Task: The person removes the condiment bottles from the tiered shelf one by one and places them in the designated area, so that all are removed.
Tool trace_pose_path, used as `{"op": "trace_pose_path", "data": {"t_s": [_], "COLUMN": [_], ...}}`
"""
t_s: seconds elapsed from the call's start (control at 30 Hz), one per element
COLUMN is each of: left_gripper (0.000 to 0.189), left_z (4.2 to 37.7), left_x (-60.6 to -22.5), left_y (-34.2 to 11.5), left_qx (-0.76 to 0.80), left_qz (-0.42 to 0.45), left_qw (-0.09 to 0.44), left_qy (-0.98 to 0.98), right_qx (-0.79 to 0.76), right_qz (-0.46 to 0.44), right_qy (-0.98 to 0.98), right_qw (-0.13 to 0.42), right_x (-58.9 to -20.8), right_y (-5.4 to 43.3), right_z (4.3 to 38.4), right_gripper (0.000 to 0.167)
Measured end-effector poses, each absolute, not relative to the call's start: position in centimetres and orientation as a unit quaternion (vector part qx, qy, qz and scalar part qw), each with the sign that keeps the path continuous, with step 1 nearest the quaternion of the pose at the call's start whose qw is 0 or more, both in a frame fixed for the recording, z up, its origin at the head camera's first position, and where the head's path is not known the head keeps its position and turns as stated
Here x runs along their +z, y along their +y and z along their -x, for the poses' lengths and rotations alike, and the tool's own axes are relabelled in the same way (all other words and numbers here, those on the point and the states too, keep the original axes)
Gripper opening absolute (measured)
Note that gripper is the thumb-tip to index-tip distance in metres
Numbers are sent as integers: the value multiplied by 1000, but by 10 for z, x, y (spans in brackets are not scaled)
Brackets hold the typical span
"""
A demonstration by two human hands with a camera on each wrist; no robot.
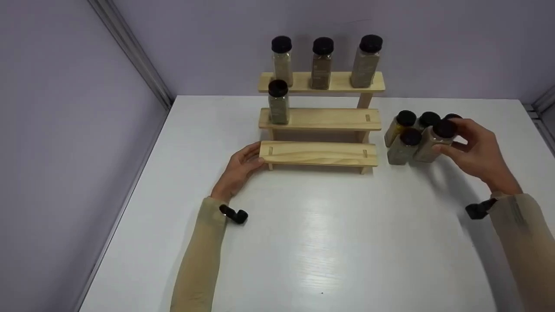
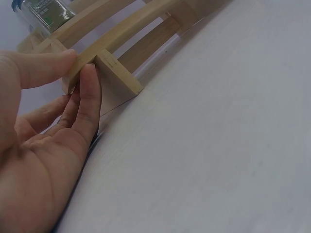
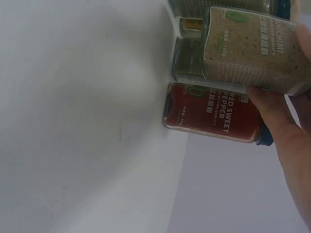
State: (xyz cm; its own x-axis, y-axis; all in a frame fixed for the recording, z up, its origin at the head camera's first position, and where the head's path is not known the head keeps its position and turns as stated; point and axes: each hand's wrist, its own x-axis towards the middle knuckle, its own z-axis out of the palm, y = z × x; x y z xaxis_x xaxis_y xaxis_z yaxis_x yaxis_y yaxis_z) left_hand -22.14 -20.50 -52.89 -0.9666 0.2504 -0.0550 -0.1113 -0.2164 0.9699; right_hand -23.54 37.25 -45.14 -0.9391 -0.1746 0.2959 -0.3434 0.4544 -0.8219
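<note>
On the right side of the table, my right hand [image 1: 481, 151] grips a spice jar [image 1: 428, 147] with a black lid between thumb and fingers. The right wrist view shows its light brown contents and a "Shichimi" label; this shichimi jar [image 3: 252, 48] overlaps its neighbours there. Beside it stands a red sweet pepper jar [image 3: 211, 111]. My left hand [image 1: 238, 171] pinches the left end of the lowest tier of a three-step wooden rack [image 1: 318, 154], with the thumb on top and fingers beneath, as the left wrist view shows.
Three spice jars stand on the rack's top tier, among them a brown one [image 1: 321, 71]. A greenish jar [image 1: 279, 106] sits at the left of the middle tier. Several more jars, one of them yellowish [image 1: 393, 132], cluster right of the rack. A wall [image 1: 451, 52] rises behind the white table [image 1: 338, 242].
</note>
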Motion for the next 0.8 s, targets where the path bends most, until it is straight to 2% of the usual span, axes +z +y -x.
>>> {"op": "trace_pose_path", "data": {"t_s": [0.8], "left_gripper": [63], "left_z": [221], "left_x": [-529], "left_y": [-205], "left_qx": [779], "left_qz": [-58], "left_qw": [122], "left_qy": [612], "right_qx": [502], "right_qz": [-163], "right_qy": [-846], "right_qw": [74], "right_x": [-473], "right_y": [368], "right_z": [236], "right_gripper": [61]}}
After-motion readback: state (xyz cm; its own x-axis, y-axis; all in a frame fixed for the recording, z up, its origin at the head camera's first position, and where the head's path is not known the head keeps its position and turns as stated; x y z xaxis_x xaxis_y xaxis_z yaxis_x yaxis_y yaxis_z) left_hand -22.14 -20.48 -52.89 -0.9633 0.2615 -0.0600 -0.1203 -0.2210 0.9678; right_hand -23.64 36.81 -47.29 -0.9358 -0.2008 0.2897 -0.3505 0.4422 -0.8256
